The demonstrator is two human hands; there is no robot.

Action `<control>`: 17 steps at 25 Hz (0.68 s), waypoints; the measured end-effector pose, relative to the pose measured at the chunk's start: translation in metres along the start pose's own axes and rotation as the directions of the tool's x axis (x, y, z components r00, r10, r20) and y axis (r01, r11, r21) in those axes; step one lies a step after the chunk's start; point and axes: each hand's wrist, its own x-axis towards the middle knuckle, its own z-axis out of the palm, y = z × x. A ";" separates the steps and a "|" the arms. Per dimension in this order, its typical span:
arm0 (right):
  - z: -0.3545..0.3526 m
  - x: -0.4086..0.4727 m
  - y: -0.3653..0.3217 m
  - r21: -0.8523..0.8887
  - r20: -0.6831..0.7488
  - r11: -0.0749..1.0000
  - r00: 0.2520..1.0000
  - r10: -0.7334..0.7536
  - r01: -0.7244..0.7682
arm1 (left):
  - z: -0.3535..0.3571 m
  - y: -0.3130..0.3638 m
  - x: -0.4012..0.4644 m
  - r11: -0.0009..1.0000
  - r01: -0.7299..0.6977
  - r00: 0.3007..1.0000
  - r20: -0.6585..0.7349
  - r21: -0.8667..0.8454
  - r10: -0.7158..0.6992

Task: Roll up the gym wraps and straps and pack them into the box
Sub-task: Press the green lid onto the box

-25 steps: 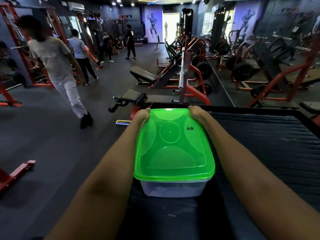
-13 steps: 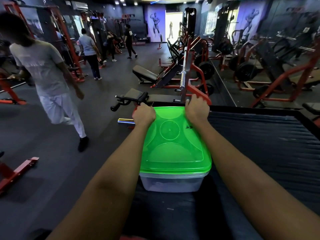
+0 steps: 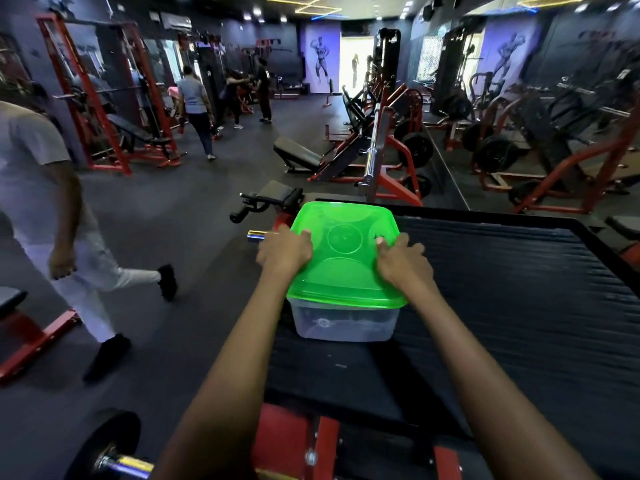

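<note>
My left hand (image 3: pixel 284 251) lay on the left side of the green lid (image 3: pixel 346 258), fingers curled over its edge and the thumb on top, gripping it. My right hand (image 3: pixel 401 261) did the same on the right side, fingers bent down over the rim and the thumb tip resting on the lid's top. Both forearms reached straight out from me.

The lid was bright, translucent green with rounded corners, a raised circle moulded in its middle and curved panels around it; a small dark mark sat near my right thumb. It covered the box (image 3: pixel 341 323), a clear plastic tub with cloudy walls. Through the near wall I could make out dim, pale shapes inside, too blurred to name.

The box stood on the black ribbed surface (image 3: pixel 519 306), near its left edge and towards the far side. Beyond that edge lay dark gym floor (image 3: pixel 180 209), where a person in white trousers (image 3: pixel 52 202) stepped past on my left, red machines behind.
</note>
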 end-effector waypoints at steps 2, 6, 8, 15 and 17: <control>0.001 -0.014 0.003 0.026 -0.079 1.000 0.997 -0.005 0.007 | 0.010 -0.009 -0.027 0.997 0.080 0.996 0.036 -0.011 -0.079; 0.003 -0.014 0.006 0.086 -0.068 0.996 0.998 -0.002 0.007 | 0.020 -0.015 -0.030 0.996 0.076 0.997 0.019 -0.048 -0.075; 0.005 -0.009 0.006 0.084 -0.057 0.996 0.998 -0.008 0.013 | 0.021 -0.017 -0.024 0.995 0.089 0.996 0.028 -0.054 -0.088; 0.005 -0.002 0.008 0.145 -0.038 0.989 0.999 0.026 -0.020 | 0.018 -0.021 -0.022 0.996 0.085 0.996 0.007 -0.021 -0.085; 0.001 0.000 0.008 0.185 0.018 0.982 0.999 0.031 -0.034 | 0.015 -0.021 -0.019 0.996 0.082 0.996 0.041 -0.026 -0.080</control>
